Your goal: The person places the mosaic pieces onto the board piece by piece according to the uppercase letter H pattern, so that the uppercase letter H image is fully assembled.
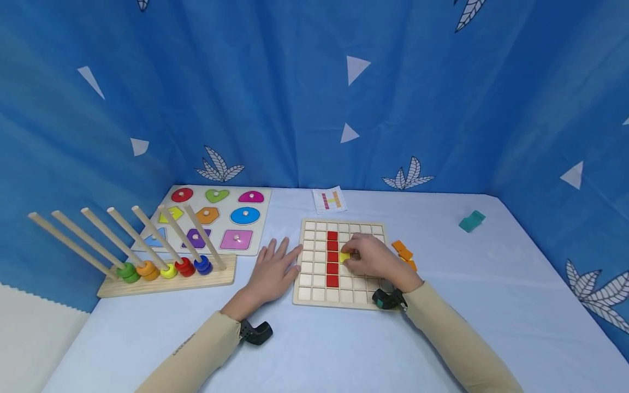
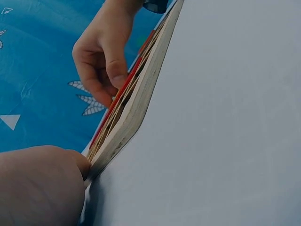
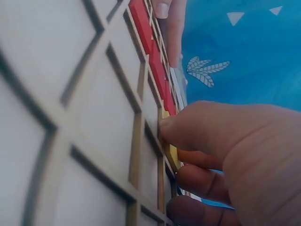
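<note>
A wooden grid board lies in front of me, with a column of several red square tiles set in its cells. My right hand pinches a yellow square tile between thumb and fingers, just right of the middle of the red column. In the right wrist view the yellow tile is at the thumb tip, close by the red tiles. My left hand rests palm down with fingers spread, its thumb and index finger at the board's left edge.
Orange tiles lie right of the board, and teal pieces farther right. A pattern card lies behind the board. At the left stand a peg stand with coloured rings and a shape puzzle board. Blue curtain encloses the back.
</note>
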Motion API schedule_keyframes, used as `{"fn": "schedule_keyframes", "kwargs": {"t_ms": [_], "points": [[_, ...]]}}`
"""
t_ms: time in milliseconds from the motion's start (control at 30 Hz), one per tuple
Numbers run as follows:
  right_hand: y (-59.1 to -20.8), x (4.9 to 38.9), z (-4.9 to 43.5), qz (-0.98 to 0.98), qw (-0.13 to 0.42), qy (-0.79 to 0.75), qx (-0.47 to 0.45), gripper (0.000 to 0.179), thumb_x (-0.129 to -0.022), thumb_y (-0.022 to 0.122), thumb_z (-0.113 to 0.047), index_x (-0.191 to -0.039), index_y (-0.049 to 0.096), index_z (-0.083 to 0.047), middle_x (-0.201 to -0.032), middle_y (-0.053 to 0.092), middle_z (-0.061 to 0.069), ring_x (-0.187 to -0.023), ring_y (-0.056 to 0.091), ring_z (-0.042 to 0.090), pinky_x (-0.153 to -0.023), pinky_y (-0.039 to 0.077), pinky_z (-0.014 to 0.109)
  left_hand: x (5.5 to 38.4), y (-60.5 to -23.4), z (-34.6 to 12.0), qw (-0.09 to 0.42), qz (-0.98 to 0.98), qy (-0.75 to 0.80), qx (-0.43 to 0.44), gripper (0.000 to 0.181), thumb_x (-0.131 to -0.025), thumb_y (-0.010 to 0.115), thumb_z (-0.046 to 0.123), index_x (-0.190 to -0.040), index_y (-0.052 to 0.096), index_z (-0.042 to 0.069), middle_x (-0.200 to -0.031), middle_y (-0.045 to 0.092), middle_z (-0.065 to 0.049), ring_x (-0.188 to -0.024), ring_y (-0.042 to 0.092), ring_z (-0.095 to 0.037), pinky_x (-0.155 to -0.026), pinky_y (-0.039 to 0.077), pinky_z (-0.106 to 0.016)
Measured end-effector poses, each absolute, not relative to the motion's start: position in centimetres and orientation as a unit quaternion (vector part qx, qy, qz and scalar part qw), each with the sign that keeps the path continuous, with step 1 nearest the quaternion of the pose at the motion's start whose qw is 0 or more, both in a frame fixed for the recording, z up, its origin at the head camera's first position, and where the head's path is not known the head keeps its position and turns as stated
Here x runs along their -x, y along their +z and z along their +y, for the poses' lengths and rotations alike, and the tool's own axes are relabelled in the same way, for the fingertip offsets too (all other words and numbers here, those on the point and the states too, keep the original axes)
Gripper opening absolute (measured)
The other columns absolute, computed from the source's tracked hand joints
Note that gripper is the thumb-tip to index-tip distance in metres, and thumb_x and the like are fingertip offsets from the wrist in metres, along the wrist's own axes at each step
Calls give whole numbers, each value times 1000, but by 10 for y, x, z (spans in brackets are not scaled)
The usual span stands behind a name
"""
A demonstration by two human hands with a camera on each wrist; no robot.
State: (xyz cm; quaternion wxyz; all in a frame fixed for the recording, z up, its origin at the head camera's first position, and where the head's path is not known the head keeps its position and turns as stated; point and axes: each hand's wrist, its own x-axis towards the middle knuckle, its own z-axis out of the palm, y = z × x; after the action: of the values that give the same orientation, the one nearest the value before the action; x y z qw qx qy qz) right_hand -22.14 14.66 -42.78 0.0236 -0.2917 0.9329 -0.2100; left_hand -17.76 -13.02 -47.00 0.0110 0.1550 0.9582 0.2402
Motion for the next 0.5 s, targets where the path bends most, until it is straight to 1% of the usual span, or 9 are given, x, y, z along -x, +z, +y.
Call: {"fn": "schedule_keyframes", "kwargs": {"t_ms": [200, 500], "points": [[-424, 221, 150, 930, 24, -216, 298, 23, -86, 77, -15, -108, 78, -8, -95, 70, 1, -79, 55, 9, -75, 52, 27, 177, -469, -131, 13, 959, 240, -153, 56, -103, 52, 36, -156, 44, 19, -168, 27, -20, -158, 9, -48, -125, 9, -66], [-419, 215, 172, 930, 8, -217, 296, 26, -87, 77, -12, -111, 76, -3, -93, 70, 5, -74, 56, 9, -69, 52, 28, 177, -468, -132, 16, 960, 234, -152, 56, -103, 52, 36, -156, 44, 19, -168, 27, -20, -158, 10, -48, -125, 9, -66]]}}
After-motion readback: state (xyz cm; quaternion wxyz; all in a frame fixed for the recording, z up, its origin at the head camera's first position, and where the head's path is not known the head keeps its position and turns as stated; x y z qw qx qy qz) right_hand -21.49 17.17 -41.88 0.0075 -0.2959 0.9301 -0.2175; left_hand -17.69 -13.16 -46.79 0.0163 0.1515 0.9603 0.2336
